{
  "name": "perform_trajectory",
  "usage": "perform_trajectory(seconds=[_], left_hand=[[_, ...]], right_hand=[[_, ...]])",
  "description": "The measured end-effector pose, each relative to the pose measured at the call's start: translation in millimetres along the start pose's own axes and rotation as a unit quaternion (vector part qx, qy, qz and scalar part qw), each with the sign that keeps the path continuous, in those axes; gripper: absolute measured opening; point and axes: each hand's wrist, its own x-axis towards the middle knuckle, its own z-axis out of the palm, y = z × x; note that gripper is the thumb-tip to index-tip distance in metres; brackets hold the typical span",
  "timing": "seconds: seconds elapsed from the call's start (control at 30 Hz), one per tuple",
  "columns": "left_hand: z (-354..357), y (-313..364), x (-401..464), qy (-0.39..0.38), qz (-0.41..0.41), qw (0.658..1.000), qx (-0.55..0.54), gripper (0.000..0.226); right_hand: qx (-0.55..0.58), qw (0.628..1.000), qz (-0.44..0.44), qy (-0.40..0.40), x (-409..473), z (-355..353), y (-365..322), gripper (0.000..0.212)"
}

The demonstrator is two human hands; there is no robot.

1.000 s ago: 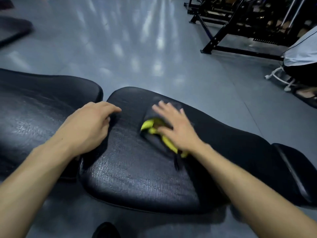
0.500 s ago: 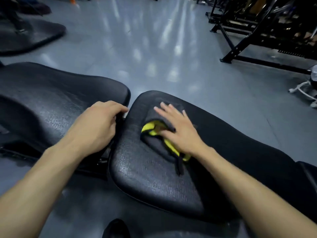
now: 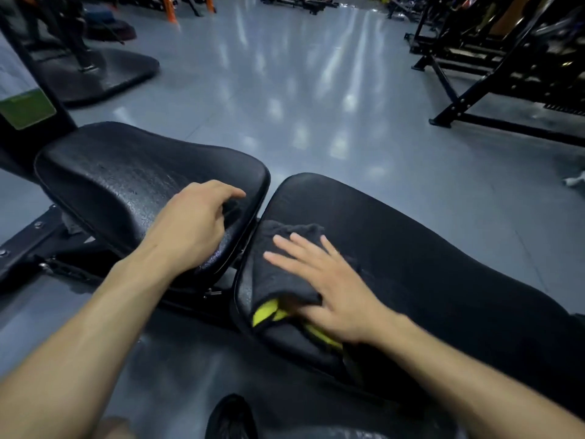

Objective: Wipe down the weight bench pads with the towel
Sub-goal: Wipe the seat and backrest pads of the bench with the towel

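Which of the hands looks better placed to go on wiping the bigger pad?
Likely the right hand: it lies flat on the dark towel with yellow-green trim, which rests on the long black pad. The left hand holds no towel; it rests on the smaller black seat pad.

Both forearms are seen bare, with no sleeves, watch or jewellery visible. The left hand [image 3: 193, 229] and right hand [image 3: 329, 289] are ungloved. A black shoe [image 3: 232, 418] is worn.
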Motion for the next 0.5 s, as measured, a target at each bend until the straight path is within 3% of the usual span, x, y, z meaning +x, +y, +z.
perform_trajectory(seconds=[0.07,0.13,0.23,0.4,0.5], left_hand=[[-3.1,5.7,-5.3,-0.002,0.0,1.0,-0.001,0.052],[-8.1,13.6,-13.3,0.005,-0.007,1.0,-0.004,0.053],[-15.4,31.3,-27.8,0.006,-0.007,1.0,0.004,0.056],[-20.5,42.1,-45.5,-0.029,-0.005,0.999,0.022,0.052],[-20.8,58.9,-57.2,-0.054,-0.005,0.998,0.028,0.051]], right_hand=[[-0.021,0.998,0.06,0.005,15.4,-13.5,34.0,0.071],[-0.016,0.982,0.183,0.043,42.9,-18.4,57.2,0.065],[-0.032,0.95,0.297,0.094,68.9,-1.6,36.5,0.064],[-0.043,0.986,0.144,0.079,15.0,32.9,-64.1,0.072],[-0.055,0.987,0.132,0.069,-32.1,33.1,-68.5,0.074]])
